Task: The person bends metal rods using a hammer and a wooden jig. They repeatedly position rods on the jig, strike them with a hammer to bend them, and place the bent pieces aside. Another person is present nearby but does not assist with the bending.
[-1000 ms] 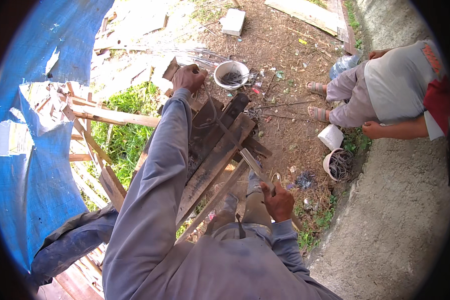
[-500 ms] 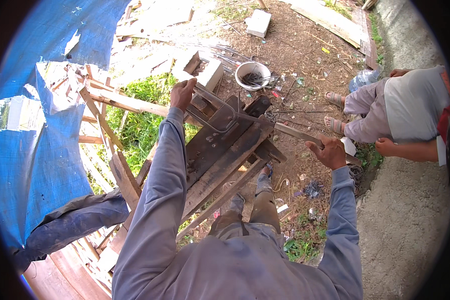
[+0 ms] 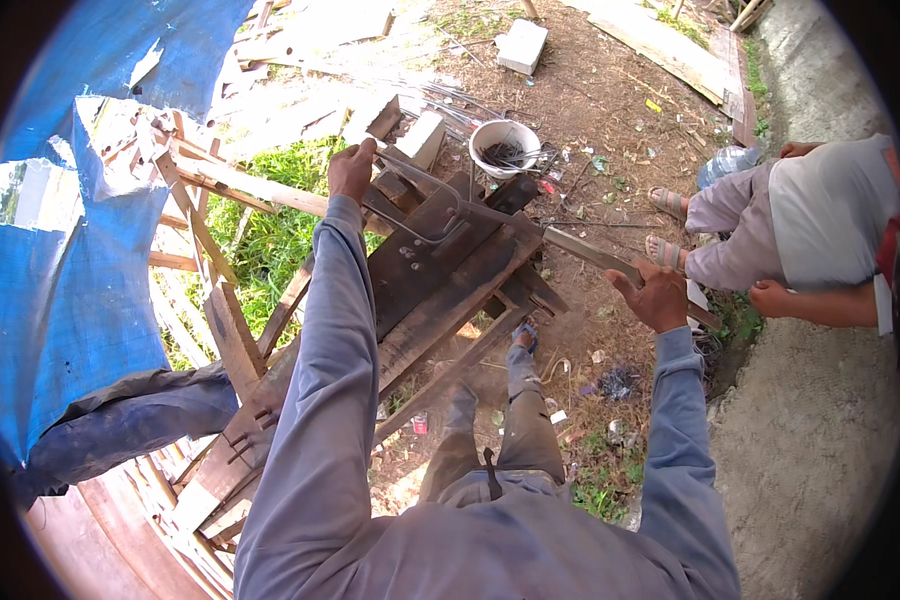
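Note:
My left hand (image 3: pixel 352 170) is closed around one end of a thin metal rod (image 3: pixel 432 240), bent into a rounded U shape. The rod lies over a dark plate (image 3: pixel 410 258) on a worn timber bench (image 3: pixel 440 300). To the right, my right hand (image 3: pixel 660 297) grips a long straight bar (image 3: pixel 592 250) from above, with the thumb spread away. The bar's inner end meets the bent rod near the bench's far corner; the exact joint is too small to make out.
A white bucket (image 3: pixel 505 150) of dark rods stands beyond the bench. Another person (image 3: pixel 820 215) is at the right, beside a clear plastic bottle (image 3: pixel 727 165) and concrete slab (image 3: pixel 800 430). A blue tarp (image 3: pixel 90 300) hangs left near timber framing (image 3: pixel 232 335).
My left hand and the rod's held end have shifted slightly up and left. The bar has swung slightly toward me at its inner end. Both hands keep their holds.

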Motion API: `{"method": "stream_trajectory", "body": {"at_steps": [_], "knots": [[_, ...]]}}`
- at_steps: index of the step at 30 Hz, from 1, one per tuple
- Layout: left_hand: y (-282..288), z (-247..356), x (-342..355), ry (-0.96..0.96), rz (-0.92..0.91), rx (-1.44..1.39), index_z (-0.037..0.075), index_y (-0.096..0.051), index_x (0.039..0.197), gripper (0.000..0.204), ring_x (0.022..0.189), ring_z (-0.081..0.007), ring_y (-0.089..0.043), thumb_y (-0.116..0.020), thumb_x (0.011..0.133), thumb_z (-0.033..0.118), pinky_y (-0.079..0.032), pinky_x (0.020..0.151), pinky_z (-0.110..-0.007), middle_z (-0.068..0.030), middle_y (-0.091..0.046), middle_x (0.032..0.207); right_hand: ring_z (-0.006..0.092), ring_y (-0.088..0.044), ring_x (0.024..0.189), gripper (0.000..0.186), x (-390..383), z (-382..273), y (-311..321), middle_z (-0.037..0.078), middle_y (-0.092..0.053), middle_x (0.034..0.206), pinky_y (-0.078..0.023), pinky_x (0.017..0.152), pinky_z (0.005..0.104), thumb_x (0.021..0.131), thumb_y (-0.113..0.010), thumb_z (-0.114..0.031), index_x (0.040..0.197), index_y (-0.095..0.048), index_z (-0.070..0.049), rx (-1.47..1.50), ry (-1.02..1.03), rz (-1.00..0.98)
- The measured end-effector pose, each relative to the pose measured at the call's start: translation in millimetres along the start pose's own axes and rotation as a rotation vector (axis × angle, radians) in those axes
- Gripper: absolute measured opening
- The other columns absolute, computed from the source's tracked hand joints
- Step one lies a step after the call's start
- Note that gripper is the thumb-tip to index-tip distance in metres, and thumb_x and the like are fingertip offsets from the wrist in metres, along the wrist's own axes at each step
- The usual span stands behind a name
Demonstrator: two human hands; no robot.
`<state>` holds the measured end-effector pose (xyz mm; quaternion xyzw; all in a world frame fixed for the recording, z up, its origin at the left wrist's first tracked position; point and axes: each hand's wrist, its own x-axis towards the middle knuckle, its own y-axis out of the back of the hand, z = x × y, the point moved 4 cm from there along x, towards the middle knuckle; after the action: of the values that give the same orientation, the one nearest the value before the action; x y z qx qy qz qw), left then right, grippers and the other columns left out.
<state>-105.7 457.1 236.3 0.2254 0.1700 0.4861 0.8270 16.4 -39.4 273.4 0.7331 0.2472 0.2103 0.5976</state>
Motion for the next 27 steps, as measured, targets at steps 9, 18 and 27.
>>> {"method": "stream_trajectory", "body": {"at_steps": [9,18,27], "knots": [[3,-4,0,-0.006,0.015,0.043,-0.002,-0.073,0.087,0.05,0.075,-0.0256,-0.066,-0.063,0.078,0.046,-0.049,0.074,-0.039,-0.0192,-0.069,0.076,0.0377,-0.066,0.059,0.066,-73,-50,-9,0.016,-0.061,0.058,-0.051,0.054,0.0476,0.084,-0.053,-0.074,0.07,-0.058,-0.009,0.04,-0.238,0.003],[-7,1,14,0.053,-0.088,0.011,0.001,-0.074,0.085,0.052,0.077,-0.0253,-0.063,-0.062,0.077,0.052,-0.048,0.077,-0.036,-0.0156,-0.069,0.078,0.0378,-0.065,0.059,0.062,-115,-69,-47,0.016,-0.061,0.059,-0.049,0.053,0.0484,0.085,-0.055,-0.071,0.075,-0.061,-0.01,0.163,-0.394,-0.019],[12,9,19,-0.172,-0.092,-0.047,0.001,-0.067,0.072,0.044,0.052,-0.0105,-0.041,-0.067,0.084,0.042,-0.032,0.05,-0.032,-0.0009,-0.048,0.053,0.0326,-0.065,0.055,0.065,-72,-41,-30,0.009,-0.06,0.057,-0.047,0.05,0.0466,0.078,-0.062,-0.074,0.069,-0.06,-0.01,0.108,-0.256,0.125]]}}
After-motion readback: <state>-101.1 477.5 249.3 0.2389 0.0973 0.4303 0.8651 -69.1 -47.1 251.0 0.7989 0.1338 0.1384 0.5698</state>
